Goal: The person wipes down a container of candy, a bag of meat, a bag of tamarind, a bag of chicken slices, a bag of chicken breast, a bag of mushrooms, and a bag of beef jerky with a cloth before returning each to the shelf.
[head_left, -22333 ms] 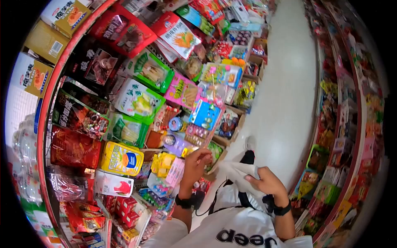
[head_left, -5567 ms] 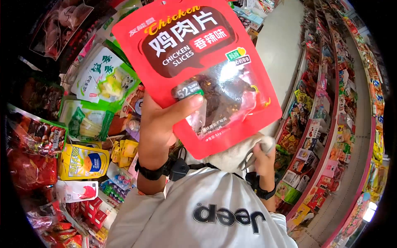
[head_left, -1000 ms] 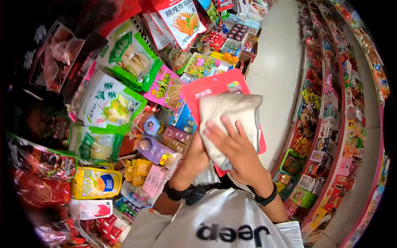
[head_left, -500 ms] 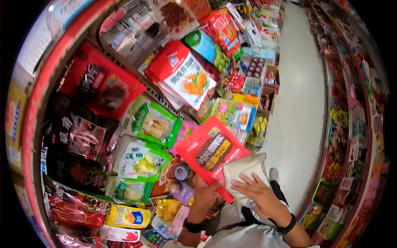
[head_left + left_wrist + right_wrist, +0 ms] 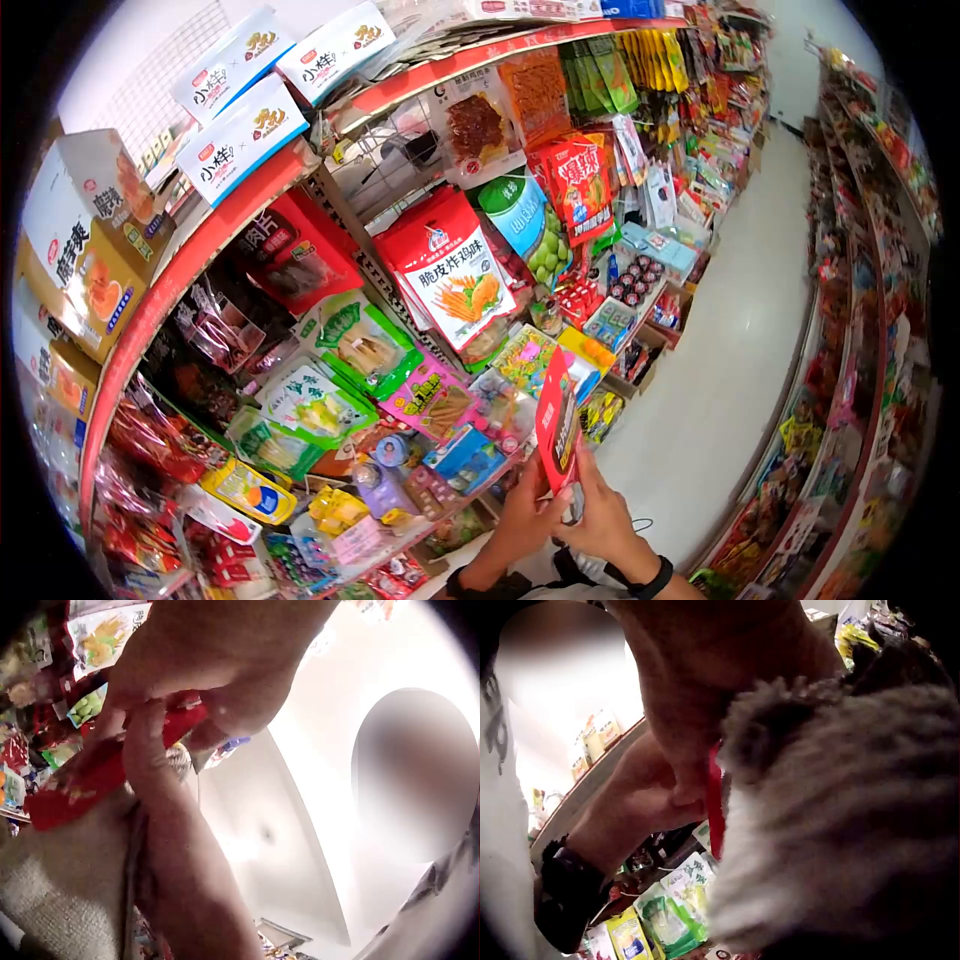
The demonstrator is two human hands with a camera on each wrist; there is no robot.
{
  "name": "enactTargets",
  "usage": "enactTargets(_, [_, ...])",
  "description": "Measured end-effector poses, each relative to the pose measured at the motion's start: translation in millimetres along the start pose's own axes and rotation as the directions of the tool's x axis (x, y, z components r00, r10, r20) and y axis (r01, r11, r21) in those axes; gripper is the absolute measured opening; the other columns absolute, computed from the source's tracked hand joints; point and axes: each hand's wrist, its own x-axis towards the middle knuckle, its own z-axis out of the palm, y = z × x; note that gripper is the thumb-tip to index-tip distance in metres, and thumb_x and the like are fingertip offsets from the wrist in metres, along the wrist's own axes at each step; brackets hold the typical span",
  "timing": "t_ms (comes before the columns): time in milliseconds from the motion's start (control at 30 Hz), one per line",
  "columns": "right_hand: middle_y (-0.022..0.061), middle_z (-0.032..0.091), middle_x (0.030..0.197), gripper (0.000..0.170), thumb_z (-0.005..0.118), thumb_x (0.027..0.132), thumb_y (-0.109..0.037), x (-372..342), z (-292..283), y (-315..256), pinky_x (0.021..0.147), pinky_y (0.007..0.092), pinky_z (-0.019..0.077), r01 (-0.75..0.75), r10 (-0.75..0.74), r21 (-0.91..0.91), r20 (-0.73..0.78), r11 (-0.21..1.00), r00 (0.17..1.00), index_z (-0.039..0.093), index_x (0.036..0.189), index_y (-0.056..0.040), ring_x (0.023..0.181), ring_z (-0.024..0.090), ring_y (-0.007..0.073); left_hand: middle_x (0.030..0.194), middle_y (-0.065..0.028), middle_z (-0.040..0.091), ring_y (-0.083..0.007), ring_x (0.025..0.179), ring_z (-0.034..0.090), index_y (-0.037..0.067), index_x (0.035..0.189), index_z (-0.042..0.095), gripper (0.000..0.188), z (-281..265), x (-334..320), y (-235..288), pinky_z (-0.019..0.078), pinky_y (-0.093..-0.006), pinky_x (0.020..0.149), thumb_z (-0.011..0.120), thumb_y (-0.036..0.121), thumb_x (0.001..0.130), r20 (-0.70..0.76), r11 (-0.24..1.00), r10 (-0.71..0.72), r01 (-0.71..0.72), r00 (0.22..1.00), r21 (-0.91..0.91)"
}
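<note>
A red chicken slices bag stands upright and nearly edge-on in front of me at the lower middle of the head view. My left hand grips its lower end, thumb on the near side. Against the other side lie the fingers of my right hand. A pale grey cloth hangs by the right hand, beside the red bag in the left wrist view. The same cloth fills the right side of the right wrist view; in the head view the hands hide most of it.
To the left, a red-edged shelf holds snack bags, among them a white and red fried chicken flavour bag and a green-edged bag. White boxes stand on top. A pale aisle floor runs between this and another shelf row.
My left hand has picked up the chicken slices bag. The cloth, spread under my right palm moments ago, is now mostly hidden. The bag has turned edge-on, and my view has swung toward the shelf top.
</note>
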Motion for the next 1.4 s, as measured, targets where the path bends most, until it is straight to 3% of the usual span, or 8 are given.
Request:
enactTargets(267, [0.0136,0.062,0.098,0.056,0.066,0.068,-0.004,35,-14,43,0.077,0.0312,0.0475,-0.123,-0.053,0.558,0.289,0.821,0.956,0.048,0.121,-0.0018,0.084,0.060,0.0194,0.129,-0.0133,0.041,-0.0202,0.106,0.050,0.001,0.131,0.032,0.051,-26,1,7,0.0457,-0.0343,0.084,0.056,0.014,0.087,-0.198,0.957,-0.093,0.143,0.976,0.254])
enactTargets(367, [0.0050,0.061,0.089,0.044,0.065,0.072,0.000,51,-18,48,0.071,0.0268,0.0471,-0.513,-0.065,0.732,0.599,0.450,0.798,0.051,0.114,-0.0011,0.076,0.057,0.0118,0.116,-0.0152,0.049,-0.0195,0.100,0.054,-0.002,0.122,0.042,0.043,-38,14,-3,0.0479,-0.0295,0.079,0.060,0.009,0.084,-0.519,0.871,0.251,0.042,0.817,0.489])
enactTargets(500, [0.0037,0.059,0.081,0.028,0.065,0.072,0.003,78,-30,17,0.062,0.0247,0.0450,-0.504,0.026,0.817,0.519,0.279,0.855,0.054,0.098,0.0001,0.069,0.055,0.0112,0.099,-0.0073,0.060,-0.0119,0.086,0.058,-0.001,0.119,0.046,0.037,-76,25,19,0.0481,-0.0249,0.074,0.058,0.005,0.084,-0.436,0.992,-0.113,0.080,0.893,-0.095])
enactTargets(700, [0.0014,0.062,0.091,0.041,0.075,0.066,-0.001,119,-5,38,0.075,0.0259,0.0470,-0.278,-0.013,0.664,0.398,0.694,0.917,0.057,0.103,-0.0008,0.082,0.057,0.0094,0.090,-0.0036,0.061,-0.0071,0.074,0.056,0.001,0.105,0.050,0.022,-93,55,30,0.0461,-0.0210,0.057,0.058,0.007,0.085,-0.545,0.999,-0.001,-0.027,0.839,-0.043])
enactTargets(833, [0.0002,0.061,0.089,0.039,0.074,0.065,0.001,141,3,32,0.072,0.0243,0.0470,-0.333,0.029,0.787,0.373,0.519,0.927,0.059,0.101,-0.0010,0.079,0.056,0.0078,0.092,-0.0066,0.061,-0.0126,0.077,0.058,0.000,0.108,0.051,0.027,-124,73,58,0.0474,-0.0249,0.065,0.059,0.011,0.085,-0.434,0.809,0.319,-0.004,0.843,0.587])
enactTargets(1100, [0.0030,0.060,0.101,0.060,0.076,0.056,0.002,201,-11,5,0.081,0.0289,0.0452,-0.232,-0.162,0.868,0.331,0.439,0.930,0.052,0.111,-0.0009,0.092,0.056,0.0136,0.102,-0.0106,0.059,-0.0201,0.103,0.054,-0.001,0.118,0.048,0.033,-205,118,231,0.0462,-0.0327,0.085,0.053,0.007,0.085,-0.402,0.408,0.903,-0.585,0.148,0.701])
enactTargets(1233, [0.0030,0.059,0.106,0.062,0.076,0.057,0.004,222,-8,-15,0.085,0.0284,0.0434,-0.240,-0.265,0.893,0.355,0.382,0.897,0.052,0.114,-0.0007,0.097,0.054,0.0118,0.113,-0.0131,0.056,-0.0277,0.105,0.053,-0.001,0.122,0.046,0.037,-265,129,257,0.0451,-0.0375,0.088,0.045,-0.001,0.085,0.225,-0.239,0.949,0.040,0.223,0.970])
enactTargets(1400, [0.0035,0.061,0.105,0.056,0.077,0.061,0.000,245,-11,-53,0.086,0.0274,0.0430,-0.216,-0.423,0.856,0.433,0.470,0.796,0.053,0.112,0.0007,0.095,0.053,0.0088,0.110,-0.0124,0.058,-0.0214,0.105,0.054,-0.001,0.121,0.046,0.039,-248,159,241,0.0451,-0.0323,0.089,0.046,0.003,0.083,0.028,0.115,0.969,-0.551,0.244,0.827])
